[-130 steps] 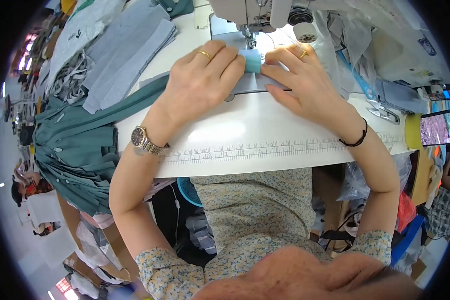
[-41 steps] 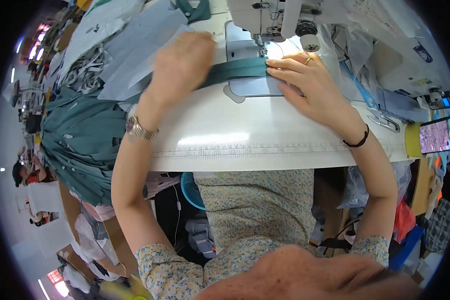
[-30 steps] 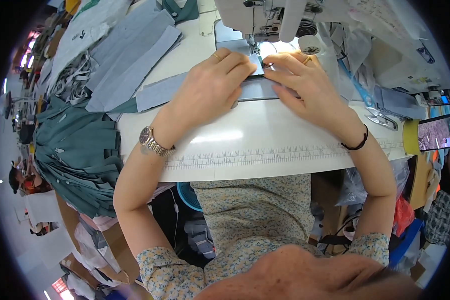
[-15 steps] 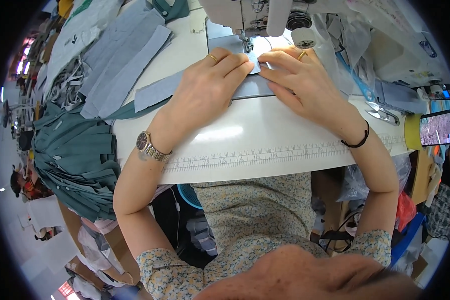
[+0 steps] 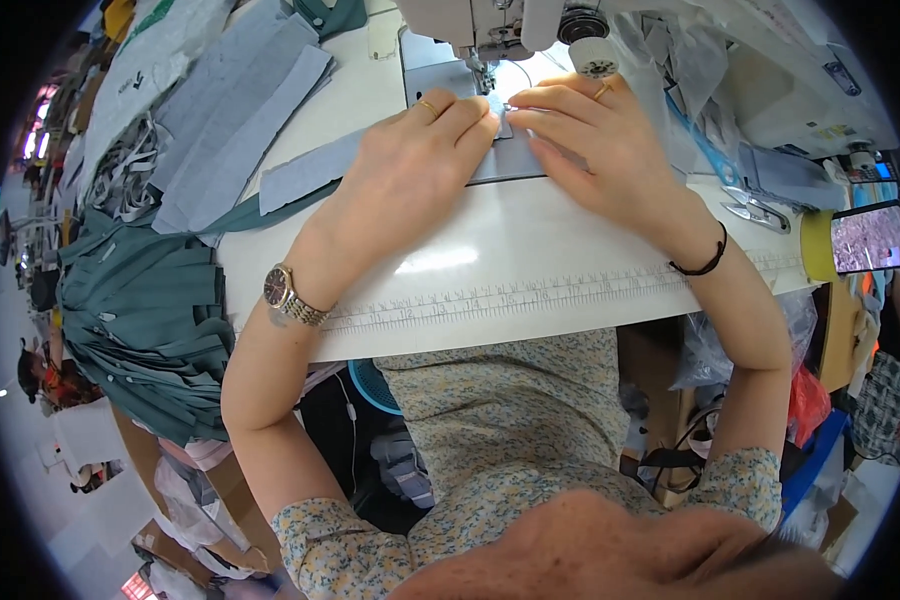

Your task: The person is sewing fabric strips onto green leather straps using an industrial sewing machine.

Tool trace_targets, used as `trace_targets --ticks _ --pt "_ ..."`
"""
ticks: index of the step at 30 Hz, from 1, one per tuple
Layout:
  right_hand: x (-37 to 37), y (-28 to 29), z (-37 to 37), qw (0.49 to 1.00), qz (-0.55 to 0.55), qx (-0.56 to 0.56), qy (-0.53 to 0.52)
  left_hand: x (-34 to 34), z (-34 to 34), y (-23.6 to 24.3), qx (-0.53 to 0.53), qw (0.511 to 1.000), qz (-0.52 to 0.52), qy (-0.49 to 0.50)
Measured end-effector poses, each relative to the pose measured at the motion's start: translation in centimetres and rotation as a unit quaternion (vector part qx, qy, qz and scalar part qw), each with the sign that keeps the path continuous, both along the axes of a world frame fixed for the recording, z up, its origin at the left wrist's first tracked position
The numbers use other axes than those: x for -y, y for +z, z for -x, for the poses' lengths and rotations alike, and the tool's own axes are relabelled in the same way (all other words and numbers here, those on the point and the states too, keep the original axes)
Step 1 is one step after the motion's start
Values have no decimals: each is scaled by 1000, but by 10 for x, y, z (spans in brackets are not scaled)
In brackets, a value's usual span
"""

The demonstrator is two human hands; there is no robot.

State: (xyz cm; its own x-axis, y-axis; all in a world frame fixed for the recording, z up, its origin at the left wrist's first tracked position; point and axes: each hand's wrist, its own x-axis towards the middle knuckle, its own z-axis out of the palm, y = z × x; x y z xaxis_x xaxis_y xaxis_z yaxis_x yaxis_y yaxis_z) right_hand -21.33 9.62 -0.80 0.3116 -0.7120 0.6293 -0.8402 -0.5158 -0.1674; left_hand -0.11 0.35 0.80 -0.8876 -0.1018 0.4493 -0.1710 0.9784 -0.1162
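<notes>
A small light blue-grey cloth piece (image 5: 501, 118) lies just in front of the presser foot (image 5: 483, 77) of a sewing machine (image 5: 490, 30). My left hand (image 5: 420, 150) is closed, with thumb and forefinger pressed on the cloth's left edge. From the other side, my right hand (image 5: 600, 150) reaches in; its first two fingertips come together on the cloth's right edge, while the thumb stands slightly apart. A long grey-blue strip (image 5: 305, 176) and a dark green band (image 5: 245, 218) run out left beneath my left forearm. My fingers hide part of the cloth.
Grey-blue cut panels (image 5: 235, 110) lie at the far left. Green garments (image 5: 145, 330) hang over the table's left edge. Thread snips (image 5: 755, 210), yellow tape (image 5: 818, 246) and a phone (image 5: 868, 238) are at the right. A printed ruler (image 5: 470, 300) runs along the front.
The whole view has shifted slightly. My right hand has moved a little farther away, and its first two fingertips have drawn closer together. My left hand stays at the cloth.
</notes>
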Motion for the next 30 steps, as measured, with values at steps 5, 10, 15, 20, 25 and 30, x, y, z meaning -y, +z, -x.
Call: trace_targets --ticks 5,10,15,20,25,30 --pt "3 -1 2 1000 -18 -16 16 -1 1 0 7 1000 -7 13" --pt "3 0 1 999 -30 -38 20 13 -11 -1 -9 993 -117 -15" --pt "-6 -2 -3 997 -65 -49 -1 10 -8 5 37 998 -57 6" --pt "-4 -5 -6 994 -87 -65 -20 12 -11 -5 14 997 -73 25" --pt "0 -6 -1 995 -81 -59 -28 14 -6 -6 -14 998 -53 14" --pt "-1 -2 1 996 -77 -34 -30 17 -2 -9 -19 998 -54 4"
